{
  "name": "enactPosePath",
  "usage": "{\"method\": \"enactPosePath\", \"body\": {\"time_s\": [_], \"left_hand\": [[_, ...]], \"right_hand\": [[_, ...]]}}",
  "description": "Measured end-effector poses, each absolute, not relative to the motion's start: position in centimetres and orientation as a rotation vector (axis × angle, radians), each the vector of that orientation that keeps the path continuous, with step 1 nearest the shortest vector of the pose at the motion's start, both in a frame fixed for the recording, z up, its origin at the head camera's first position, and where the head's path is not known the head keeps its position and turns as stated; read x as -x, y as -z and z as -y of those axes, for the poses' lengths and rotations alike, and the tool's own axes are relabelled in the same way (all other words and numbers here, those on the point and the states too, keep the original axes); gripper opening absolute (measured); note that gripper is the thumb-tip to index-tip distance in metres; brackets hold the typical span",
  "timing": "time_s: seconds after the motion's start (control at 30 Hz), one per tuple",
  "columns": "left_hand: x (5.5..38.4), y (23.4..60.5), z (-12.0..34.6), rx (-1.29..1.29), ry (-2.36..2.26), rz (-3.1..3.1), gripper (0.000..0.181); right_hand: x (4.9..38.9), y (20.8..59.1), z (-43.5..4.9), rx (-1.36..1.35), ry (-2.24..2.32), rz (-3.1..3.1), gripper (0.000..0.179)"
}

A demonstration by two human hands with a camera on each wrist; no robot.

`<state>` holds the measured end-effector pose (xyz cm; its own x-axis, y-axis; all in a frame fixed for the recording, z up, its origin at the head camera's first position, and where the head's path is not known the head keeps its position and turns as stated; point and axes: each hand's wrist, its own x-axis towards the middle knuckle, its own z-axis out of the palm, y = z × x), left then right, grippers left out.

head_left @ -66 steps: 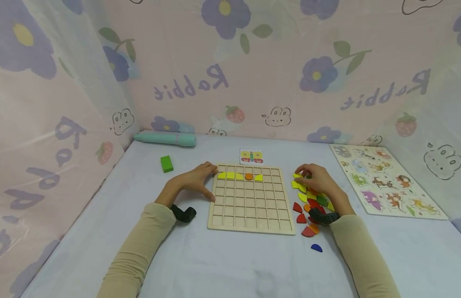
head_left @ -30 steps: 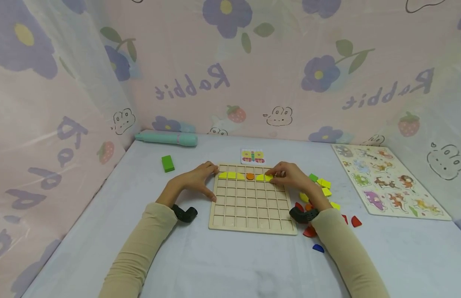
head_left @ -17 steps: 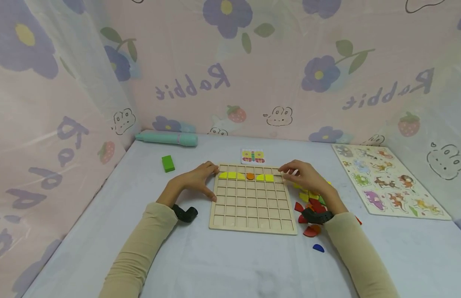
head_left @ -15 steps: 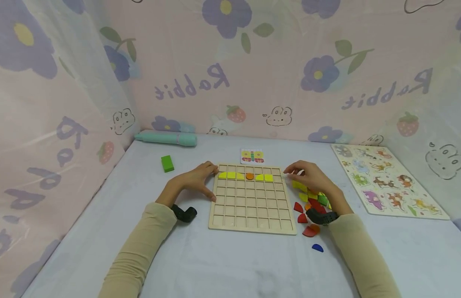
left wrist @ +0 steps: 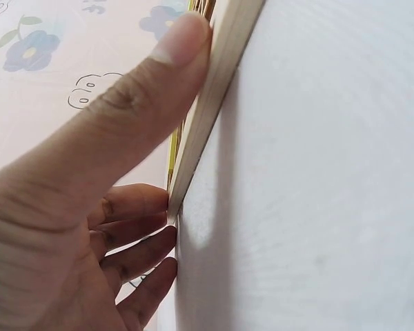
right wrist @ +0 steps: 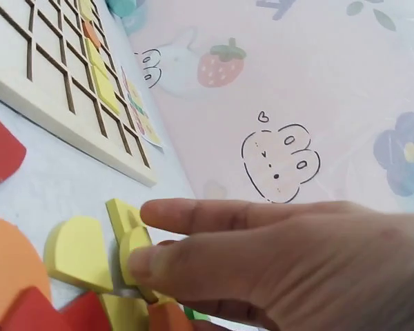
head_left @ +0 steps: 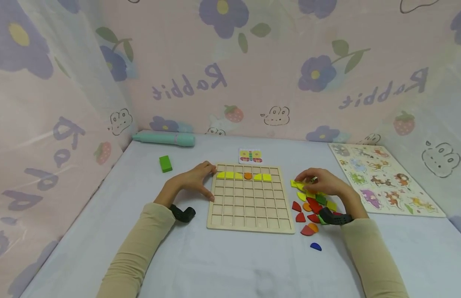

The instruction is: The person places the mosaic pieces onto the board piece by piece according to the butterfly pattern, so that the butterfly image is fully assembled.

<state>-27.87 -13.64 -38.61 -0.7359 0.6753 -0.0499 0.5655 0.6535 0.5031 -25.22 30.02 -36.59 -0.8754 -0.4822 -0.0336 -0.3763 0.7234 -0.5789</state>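
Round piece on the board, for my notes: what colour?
The round piece is orange, clearest in the head view.

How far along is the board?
Done: one row on the board holds five yellow pieces and an orange disc.
In hand: right hand pinches a yellow piece at the pile; left hand touches the board.
Left: that row's right-end cell and other rows are bare; probably most of the card pattern.

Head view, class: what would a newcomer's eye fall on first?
Probably the grid board in the middle, whose second row from the far edge holds yellow pieces and one orange disc. Next, likely, the bright heap of pieces to its right, with the right hand over it; the left hand touches the board's left edge.
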Motion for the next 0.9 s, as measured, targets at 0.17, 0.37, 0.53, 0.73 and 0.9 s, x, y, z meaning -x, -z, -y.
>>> {"method": "enactPosePath", "body": {"time_s": [0.17, 0.37, 0.53, 0.73, 0.9], "left_hand": [[27.8, 38.7, 13.6, -1.003, -0.682, -2.637, 0.086], [27.7, 38.5, 13.5, -0.996, -0.681, -2.639, 0.086], [27.7, 38.5, 13.5, -1.007, -0.672, -2.642, 0.086], [27.8, 38.5, 13.5, -0.996, -0.674, -2.642, 0.083], [27.9, 38.6, 13.6, -0.999, -0.677, -2.641, 0.083]], "right_hand": [[25.2, 37.0, -29.5, 0.693, 0.840, -2.730, 0.027], [25.7, 37.5, -28.7, 0.620, 0.707, -2.890, 0.025], [25.9, 37.4, -28.7, 0.630, 0.687, -2.957, 0.023], [25.8, 37.3, -29.2, 0.660, 0.757, -2.847, 0.030], [25.9, 37.6, -28.9, 0.634, 0.699, -2.936, 0.026]]}}
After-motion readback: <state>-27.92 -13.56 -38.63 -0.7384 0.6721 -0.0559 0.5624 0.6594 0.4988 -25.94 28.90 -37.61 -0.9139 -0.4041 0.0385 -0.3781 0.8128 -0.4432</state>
